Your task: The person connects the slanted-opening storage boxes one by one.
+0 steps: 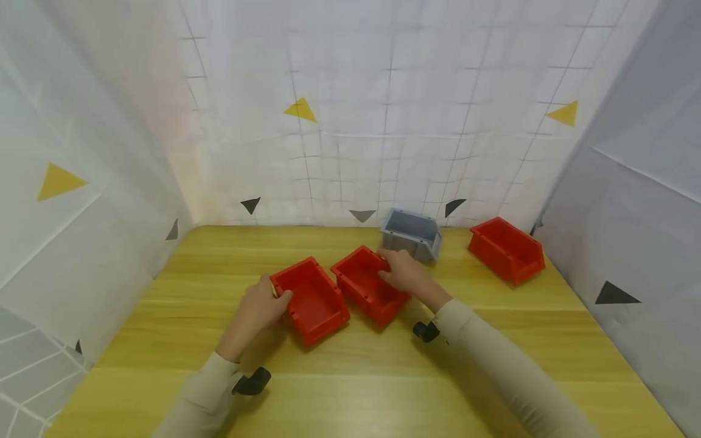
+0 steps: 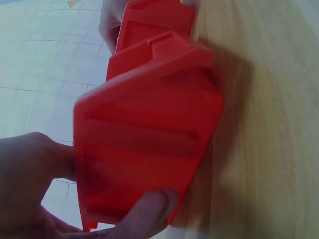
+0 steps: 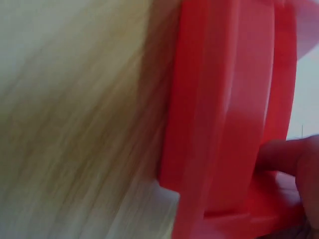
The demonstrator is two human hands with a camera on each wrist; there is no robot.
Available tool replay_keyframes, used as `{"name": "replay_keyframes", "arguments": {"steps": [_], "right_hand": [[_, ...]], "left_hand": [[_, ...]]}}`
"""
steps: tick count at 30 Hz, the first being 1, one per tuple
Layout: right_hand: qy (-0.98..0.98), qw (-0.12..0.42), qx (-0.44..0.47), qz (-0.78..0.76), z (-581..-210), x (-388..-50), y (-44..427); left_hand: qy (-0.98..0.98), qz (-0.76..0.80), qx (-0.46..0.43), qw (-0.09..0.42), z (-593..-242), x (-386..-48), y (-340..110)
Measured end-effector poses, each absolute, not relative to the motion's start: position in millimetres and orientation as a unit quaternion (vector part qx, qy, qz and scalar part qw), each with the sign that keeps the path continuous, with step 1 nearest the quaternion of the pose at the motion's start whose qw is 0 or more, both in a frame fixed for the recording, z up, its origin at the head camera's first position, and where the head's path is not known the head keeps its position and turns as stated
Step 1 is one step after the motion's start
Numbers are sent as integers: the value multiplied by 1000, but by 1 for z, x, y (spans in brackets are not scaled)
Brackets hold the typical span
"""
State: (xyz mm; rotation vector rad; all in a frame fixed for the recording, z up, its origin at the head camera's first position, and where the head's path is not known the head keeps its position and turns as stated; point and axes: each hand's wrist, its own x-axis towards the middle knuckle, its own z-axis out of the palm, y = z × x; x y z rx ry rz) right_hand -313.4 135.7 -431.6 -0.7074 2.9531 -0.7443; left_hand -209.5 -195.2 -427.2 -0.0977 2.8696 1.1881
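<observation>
Two red plastic storage bins are side by side over the middle of the table, their near corners angled toward each other. My left hand (image 1: 261,307) grips the left red bin (image 1: 313,307) by its left wall, thumb over the rim and a finger against the outside in the left wrist view. My right hand (image 1: 408,274) holds the right red bin (image 1: 366,274) at its right wall, with the thumb (image 3: 281,157) inside it in the right wrist view. Both bins look empty inside. Whether their bases fully touch the table, I cannot tell.
Behind my right hand a grey bin (image 1: 412,228) stands at the table's back edge. A third red bin (image 1: 506,249) sits at the back right. White sheets with grid lines (image 1: 350,121) enclose the back and sides of the wooden table (image 1: 350,389).
</observation>
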Motion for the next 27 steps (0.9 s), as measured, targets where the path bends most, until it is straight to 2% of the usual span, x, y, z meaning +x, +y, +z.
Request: {"name": "replay_keyframes", "arguments": {"steps": [5,14,22,27], "right_hand": [[941,35,-220,-254,-434,-312,139],[941,-32,-181,-284,-407,-282,152],[940,-3,-145,-309,-386,-253,146],[941,-7,-140,-307,-386,-246,143]], "left_hand": [[918,395,-17,21,-429,-214,-192],[911,411,3,25,-428,-212,-185],[906,422,14,24,-430,-204,-175],[907,421,20,18,-434,-203,-170]]}}
